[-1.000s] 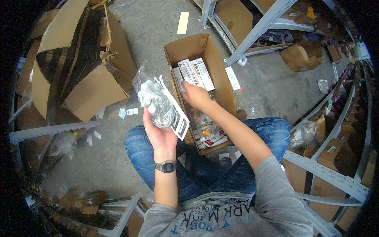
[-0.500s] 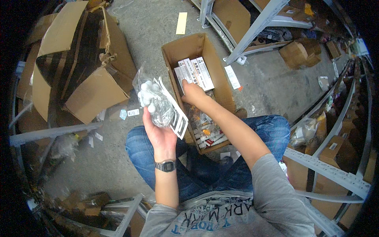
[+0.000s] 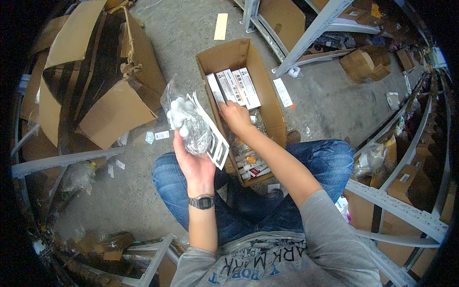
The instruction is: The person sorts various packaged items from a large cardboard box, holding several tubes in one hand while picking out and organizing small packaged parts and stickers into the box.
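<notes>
My left hand is closed around a clear plastic bag of white round balls and what looks like coiled wire. White flat cut-out cards lie along the bag's right side, in the same grasp. Inside an open cardboard box between my knees, my right hand has its fingers curled at the near end of a slim white box. More white printed boxes lie beside it. Nearer me in the carton are white tubes and clear-bagged small items, partly hidden by my right forearm.
A large torn carton stands on the left. Metal shelf frames rise at the far right, with more racks along both sides. Paper slips and labels are scattered on the concrete floor.
My right hand has shifted slightly right and nearer me. The leftmost white box now lies against the carton's left wall, apart from the others. My left hand has barely moved.
</notes>
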Demonstrator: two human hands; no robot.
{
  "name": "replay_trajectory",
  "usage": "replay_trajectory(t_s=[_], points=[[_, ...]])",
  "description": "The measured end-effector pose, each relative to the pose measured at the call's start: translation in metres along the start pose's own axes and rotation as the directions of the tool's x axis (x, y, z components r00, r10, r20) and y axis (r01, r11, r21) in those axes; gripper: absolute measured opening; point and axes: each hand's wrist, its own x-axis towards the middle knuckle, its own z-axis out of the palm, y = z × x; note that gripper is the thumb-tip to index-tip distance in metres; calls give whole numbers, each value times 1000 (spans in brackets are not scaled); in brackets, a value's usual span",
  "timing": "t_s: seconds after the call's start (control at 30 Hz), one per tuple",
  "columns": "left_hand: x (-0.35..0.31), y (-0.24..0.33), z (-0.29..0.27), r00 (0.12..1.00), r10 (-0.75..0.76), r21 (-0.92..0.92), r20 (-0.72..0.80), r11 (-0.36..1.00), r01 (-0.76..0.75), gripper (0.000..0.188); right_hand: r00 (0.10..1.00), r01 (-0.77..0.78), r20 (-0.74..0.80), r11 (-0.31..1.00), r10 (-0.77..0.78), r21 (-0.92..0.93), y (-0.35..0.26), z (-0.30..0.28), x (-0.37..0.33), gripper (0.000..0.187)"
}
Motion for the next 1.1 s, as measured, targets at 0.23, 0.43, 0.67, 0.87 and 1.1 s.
replay_trajectory(t_s=[0.23,0.43,0.67,0.87,1.1], points=[[0,2,-3,1000,2,-1,8,1000,-2,44,996,60,-55,995,-65,-80,8,-11,-10,37],[-2,-3,2,999,-24,1,-30,1000,24,42,991,120,-31,971,-129,-209,21,1,-6,41],[-1,4,-3,1000,-6,-28,14,1000,7,43,997,52,-39,961,-65,-272,45,-29,8,41],[2,5,0,999,45,-5,5,999,-45,45,997,70,54,831,-48,-551,52,-20,15,31],[3,5,-3,1000,-5,-18,-29,1000,4,44,992,113,99,856,-73,-504,62,-13,10,22]])
